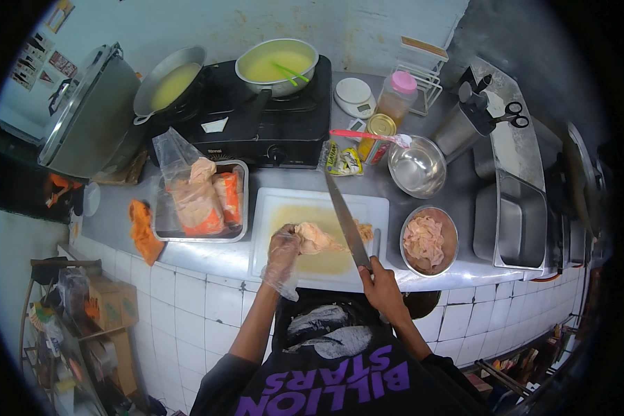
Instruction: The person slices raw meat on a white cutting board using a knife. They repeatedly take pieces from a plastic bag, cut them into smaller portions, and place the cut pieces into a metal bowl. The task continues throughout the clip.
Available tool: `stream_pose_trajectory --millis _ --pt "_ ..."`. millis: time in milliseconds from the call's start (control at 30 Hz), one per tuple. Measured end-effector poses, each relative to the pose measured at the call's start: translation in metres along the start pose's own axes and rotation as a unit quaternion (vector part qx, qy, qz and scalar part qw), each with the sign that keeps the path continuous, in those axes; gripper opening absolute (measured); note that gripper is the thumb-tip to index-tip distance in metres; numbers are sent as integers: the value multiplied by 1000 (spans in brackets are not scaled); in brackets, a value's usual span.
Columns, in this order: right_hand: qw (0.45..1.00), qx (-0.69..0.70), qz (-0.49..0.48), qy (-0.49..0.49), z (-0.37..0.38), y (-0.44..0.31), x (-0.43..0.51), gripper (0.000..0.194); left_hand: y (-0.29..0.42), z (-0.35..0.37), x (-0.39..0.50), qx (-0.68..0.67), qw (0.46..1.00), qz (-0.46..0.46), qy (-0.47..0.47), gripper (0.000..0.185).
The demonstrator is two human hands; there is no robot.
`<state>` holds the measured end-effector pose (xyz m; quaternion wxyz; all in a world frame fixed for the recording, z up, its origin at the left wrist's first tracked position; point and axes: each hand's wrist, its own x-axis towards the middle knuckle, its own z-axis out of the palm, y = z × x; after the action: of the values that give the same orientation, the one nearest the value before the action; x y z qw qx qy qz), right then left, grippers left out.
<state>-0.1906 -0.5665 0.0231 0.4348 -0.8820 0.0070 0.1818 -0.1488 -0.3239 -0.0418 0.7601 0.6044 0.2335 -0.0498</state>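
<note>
On a white cutting board (270,200) lies a piece of raw chicken skin (314,238). My left hand (283,249), in a clear plastic glove, grips its left end. A long-bladed knife (346,218) is held by the handle in my bare right hand (382,288); its blade slants up and left, over the board's right half. Small cut bits (364,231) lie right of the blade. Beside the board stands a metal bowl (453,260) of raw skin pieces (424,242). At left, a metal tray (244,208) holds plastic bags of raw chicken skin (195,205).
A gas stove (270,148) carries a wok (197,57) and a pan (276,62) of yellow liquid with green tongs (291,75). An orange cloth (144,231) lies left. Behind the board are a scale (353,96), jars, and a steel bowl (417,166) with a red-handled spatula (369,134).
</note>
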Motion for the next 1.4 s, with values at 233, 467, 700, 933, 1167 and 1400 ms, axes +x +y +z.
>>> stream_pose_trajectory --millis 233,467,700,933,1167,1400 --pt "978 -157 -51 -129 19 -8 3 20 -46 -10 13 301 938 117 124 18" --pt "971 -198 -40 -130 27 -3 0 19 -46 7 4 343 871 240 256 16" --pt "966 -223 33 -130 18 -3 -6 26 -44 -6 0 332 869 256 263 19" --pt "976 -190 0 -105 17 9 -3 25 -33 -17 -19 391 879 176 208 18" --pt "985 -131 -6 -111 11 16 0 21 -28 -14 -5 557 764 283 161 19" --pt "981 -162 -5 -106 16 25 -8 23 -40 -8 15 653 718 236 45 19"
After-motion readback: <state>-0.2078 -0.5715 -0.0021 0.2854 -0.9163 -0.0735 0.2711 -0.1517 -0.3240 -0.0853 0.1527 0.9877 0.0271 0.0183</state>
